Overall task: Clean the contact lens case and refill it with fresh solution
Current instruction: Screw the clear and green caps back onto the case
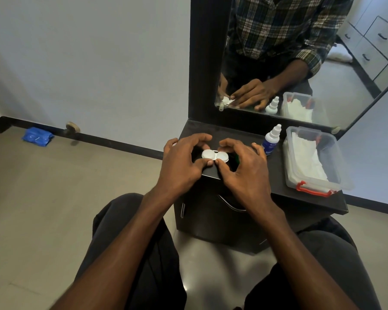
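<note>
A white contact lens case (215,155) with two round caps lies on the black dresser top (276,175). My left hand (184,162) curls around its left cap, thumb at the near edge and fingers arched over the far side. My right hand (242,168) curls around the right cap in the same way. Both caps sit on the case. A small solution bottle (271,140) with a white nozzle and blue label stands upright just right of my right hand.
A clear plastic box (336,175) with red latches, holding white tissues, sits at the right of the dresser top. A mirror (300,59) stands behind. My knees are below the dresser. A blue packet (37,136) lies on the floor at the far left.
</note>
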